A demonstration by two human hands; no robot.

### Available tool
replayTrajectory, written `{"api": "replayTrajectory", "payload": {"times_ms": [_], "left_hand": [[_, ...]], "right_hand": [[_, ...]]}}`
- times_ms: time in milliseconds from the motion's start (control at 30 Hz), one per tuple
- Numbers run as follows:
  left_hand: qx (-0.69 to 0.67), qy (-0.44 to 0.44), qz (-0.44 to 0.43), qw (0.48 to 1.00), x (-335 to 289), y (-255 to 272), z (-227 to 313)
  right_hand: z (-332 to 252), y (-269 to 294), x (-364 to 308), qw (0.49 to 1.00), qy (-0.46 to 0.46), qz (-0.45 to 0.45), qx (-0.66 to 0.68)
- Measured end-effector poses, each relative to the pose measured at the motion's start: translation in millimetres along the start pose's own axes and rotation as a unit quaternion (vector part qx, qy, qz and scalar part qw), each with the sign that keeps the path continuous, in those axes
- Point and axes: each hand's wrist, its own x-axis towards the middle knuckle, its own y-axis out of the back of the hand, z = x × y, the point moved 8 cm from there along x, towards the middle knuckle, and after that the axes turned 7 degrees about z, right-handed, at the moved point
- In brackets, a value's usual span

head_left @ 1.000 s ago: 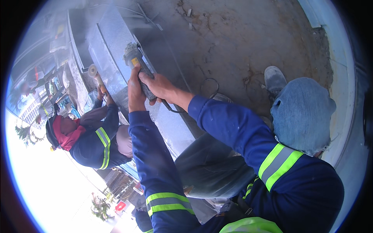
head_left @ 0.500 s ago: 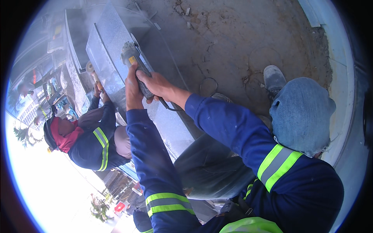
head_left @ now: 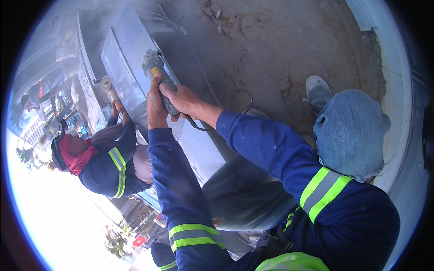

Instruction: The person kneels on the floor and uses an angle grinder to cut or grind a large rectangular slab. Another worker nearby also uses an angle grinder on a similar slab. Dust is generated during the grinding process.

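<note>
Both my hands grip a dark grey angle grinder [head_left: 152, 64] with a yellow label, its head pointing away from me. My left hand [head_left: 156, 105] is closed around the body just behind the head. Across the rear of the body my right hand [head_left: 186, 100] is wrapped, with the black power cord [head_left: 199, 128] trailing out below it. The grinder's head is over the edge of a long grey speckled slab [head_left: 131, 34]; its disc is hard to make out, so I cannot tell whether it touches. More of the slab [head_left: 196, 147] shows beneath my forearms.
At left a co-worker [head_left: 99, 167] in a dark jacket and red face cloth holds another angle grinder [head_left: 107, 85] near the slab's far side. Pale dust hangs at the top left. A cord [head_left: 244, 97] loops across the dusty ground by my shoe [head_left: 318, 89]. A pale ledge [head_left: 393, 122] runs along the right.
The co-worker's grinder has shifted slightly toward the co-worker, its disc more plainly in view. My hands and grinder have barely moved. Dust near the top left has drifted.
</note>
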Motion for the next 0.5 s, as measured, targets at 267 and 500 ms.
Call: {"api": "replayTrajectory", "payload": {"times_ms": [267,500], "left_hand": [[-0.001,-0.022,-0.006,1.0,-15.5,-2.3,-3.9],[0.007,-0.012,-0.001,1.0,-4.7,0.4,-4.5]], "right_hand": [[5.7,1.2,-14.5,1.0,0.001,0.009,0.0],[7.2,1.3,-4.6,1.0,-0.009,0.012,0.001]]}}
